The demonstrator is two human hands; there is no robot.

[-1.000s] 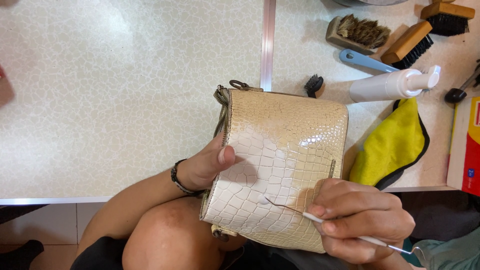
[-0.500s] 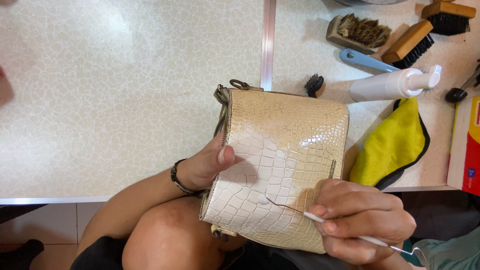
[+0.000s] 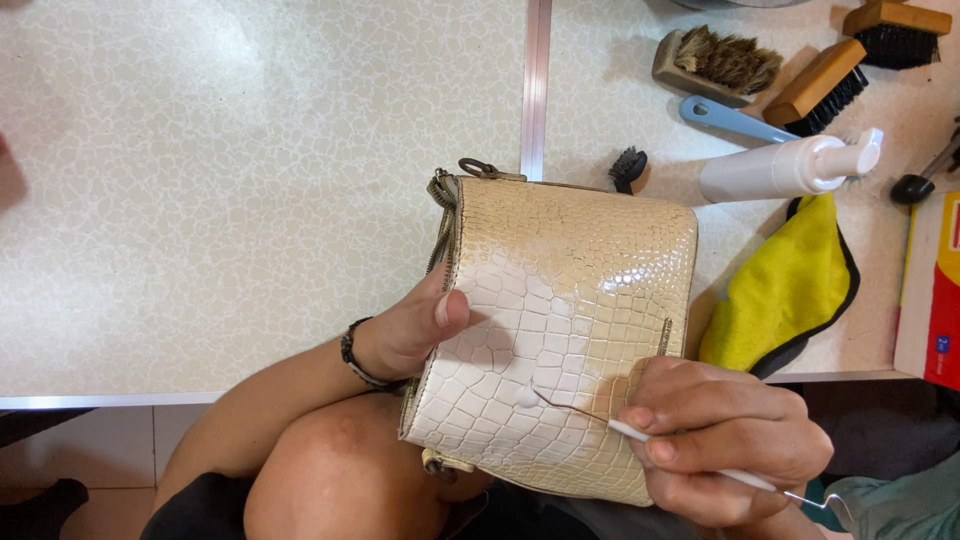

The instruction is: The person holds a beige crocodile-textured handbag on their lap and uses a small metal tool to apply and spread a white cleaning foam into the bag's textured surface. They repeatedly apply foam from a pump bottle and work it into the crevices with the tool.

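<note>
A cream handbag (image 3: 560, 330) with a crocodile pattern rests on a person's knee at the table (image 3: 250, 180) edge; the left hand (image 3: 410, 330) clasps the handbag's side, thumb pressed on its face; the right hand (image 3: 725, 440) pinches a thin wire tool (image 3: 600, 420), fingers closed around it, tip touching the handbag's front; beyond the handbag lie a white bottle (image 3: 790, 165), brushes (image 3: 720, 62) and a yellow cloth (image 3: 785, 290).

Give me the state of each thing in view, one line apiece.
Cream bag: on the lap, against the table edge, glossy, white dab on its face.
Left hand: gripping the bag's side.
Right hand: pinching a thin tool, tip at the dab.
White pump bottle: lying on its side.
Yellow cloth: crumpled.
</note>
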